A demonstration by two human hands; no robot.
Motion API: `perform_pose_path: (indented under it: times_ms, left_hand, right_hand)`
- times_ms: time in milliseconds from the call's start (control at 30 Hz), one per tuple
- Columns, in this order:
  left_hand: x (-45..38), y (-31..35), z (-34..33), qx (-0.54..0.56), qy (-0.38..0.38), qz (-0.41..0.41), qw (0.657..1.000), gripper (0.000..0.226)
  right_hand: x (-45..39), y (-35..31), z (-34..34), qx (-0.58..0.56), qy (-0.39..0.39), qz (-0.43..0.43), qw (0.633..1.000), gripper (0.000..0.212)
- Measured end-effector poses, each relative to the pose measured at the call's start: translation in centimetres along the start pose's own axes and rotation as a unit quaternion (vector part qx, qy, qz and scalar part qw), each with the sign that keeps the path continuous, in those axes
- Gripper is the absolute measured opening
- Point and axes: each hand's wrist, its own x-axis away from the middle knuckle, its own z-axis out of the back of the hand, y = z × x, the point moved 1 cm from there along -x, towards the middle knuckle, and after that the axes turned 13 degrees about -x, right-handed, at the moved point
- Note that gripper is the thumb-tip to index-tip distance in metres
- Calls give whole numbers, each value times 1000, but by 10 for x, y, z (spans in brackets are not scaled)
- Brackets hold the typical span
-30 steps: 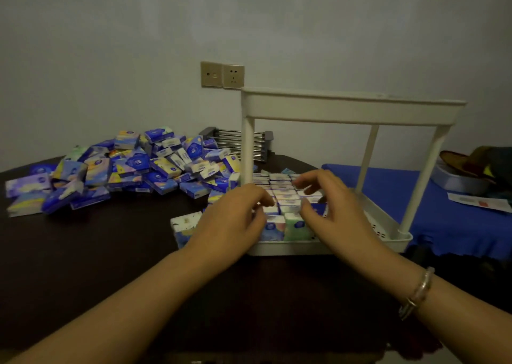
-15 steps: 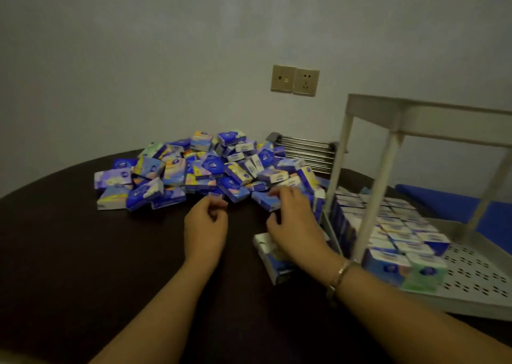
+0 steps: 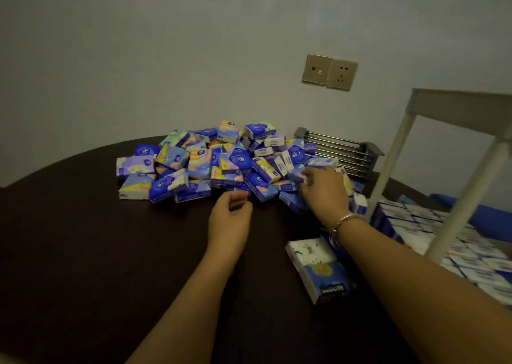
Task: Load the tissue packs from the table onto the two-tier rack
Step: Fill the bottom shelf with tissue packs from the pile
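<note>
Both hands left the rack (image 3: 454, 175) for the pack pile (image 3: 210, 164). Right hand (image 3: 322, 190) grasps a pack (image 3: 297, 174) at pile's edge; left hand (image 3: 231, 215) hovers loosely curled, empty.

Two hands (image 3: 231, 214) (image 3: 324, 192), one two-tier rack (image 3: 454, 197), two wall plates (image 3: 329, 71) — tissue packs (image 3: 199, 164) too heaped to count.
</note>
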Motion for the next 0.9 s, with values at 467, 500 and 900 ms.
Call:
perform_pose_path:
  times_ms: [467, 500, 900]
  left_hand:
    - [1, 10, 7, 391, -101, 87, 910, 75]
    - [3, 12, 6, 393, -101, 89, 910, 70]
    - [7, 14, 9, 319, -115, 113, 934, 51]
  right_hand:
    - [87, -84, 24, -473, -251, 7, 844, 35]
    - [85, -84, 23, -473, -266, -16, 840, 32]
    - [36, 8, 12, 76, -128, -118, 982, 61]
